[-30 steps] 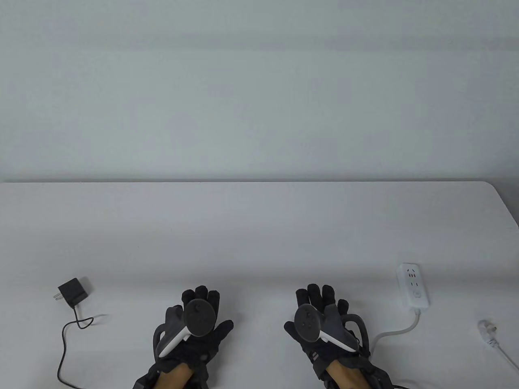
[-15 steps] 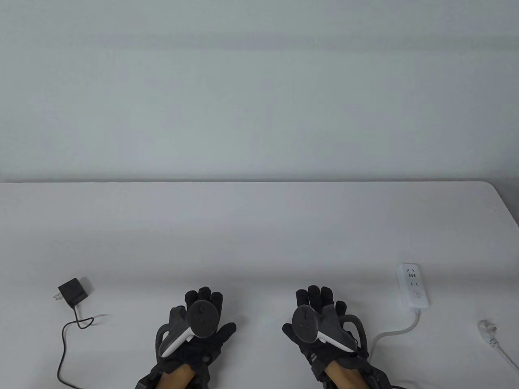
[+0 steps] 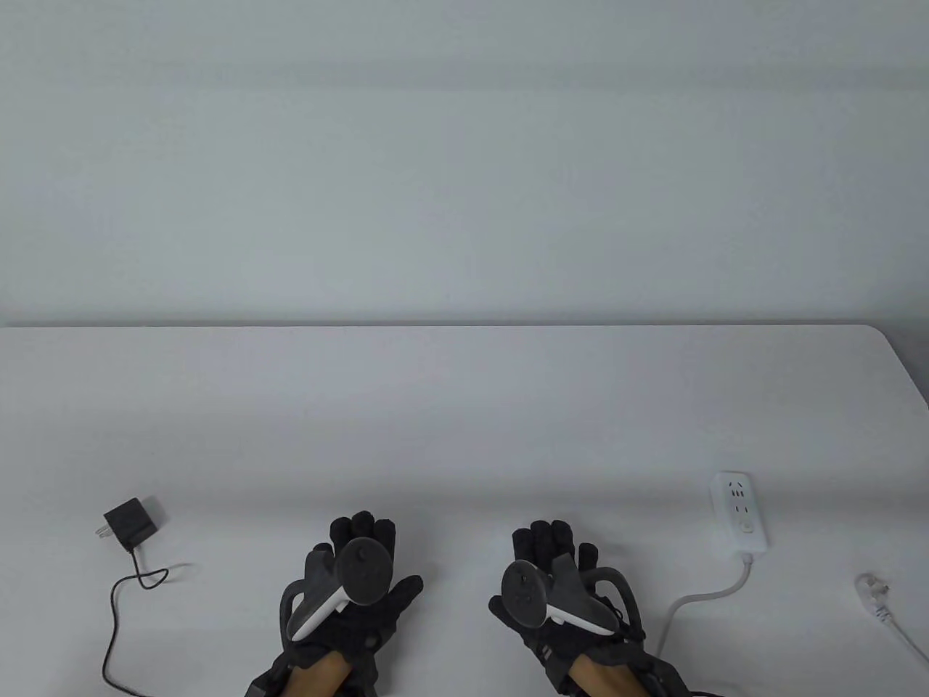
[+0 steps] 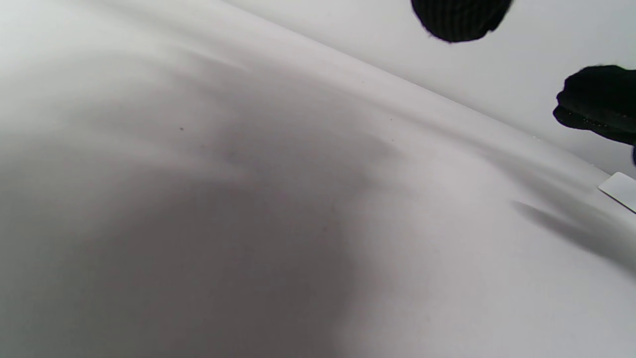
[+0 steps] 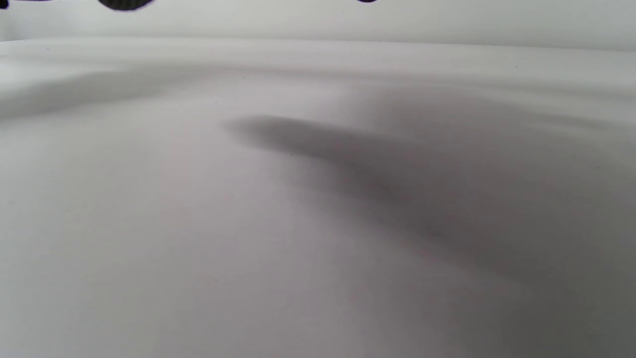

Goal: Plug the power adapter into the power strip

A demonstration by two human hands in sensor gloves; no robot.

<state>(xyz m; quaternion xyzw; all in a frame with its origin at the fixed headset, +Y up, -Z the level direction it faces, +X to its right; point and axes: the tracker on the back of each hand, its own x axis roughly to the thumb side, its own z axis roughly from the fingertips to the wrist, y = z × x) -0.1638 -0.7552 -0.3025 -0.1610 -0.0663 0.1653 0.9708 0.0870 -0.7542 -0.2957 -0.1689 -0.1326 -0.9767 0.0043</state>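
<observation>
A black power adapter (image 3: 131, 523) lies at the table's near left, prongs pointing left, its black cord (image 3: 116, 617) trailing to the front edge. A white power strip (image 3: 741, 512) lies at the near right, sockets facing up, its white cable (image 3: 707, 595) curving toward the front. My left hand (image 3: 355, 573) is open over the table, right of the adapter and apart from it, holding nothing. My right hand (image 3: 555, 581) is open and empty, left of the strip. The left wrist view shows two gloved fingertips (image 4: 459, 20) and a corner of the strip (image 4: 621, 190).
A white plug (image 3: 874, 592) on its cable lies at the far right near the table's edge. The white table (image 3: 464, 406) ends at a rounded far right corner, with a plain wall behind it.
My right hand has shifted a little to the left and toward the front edge. My left hand has barely moved. The adapter and the strip have not moved.
</observation>
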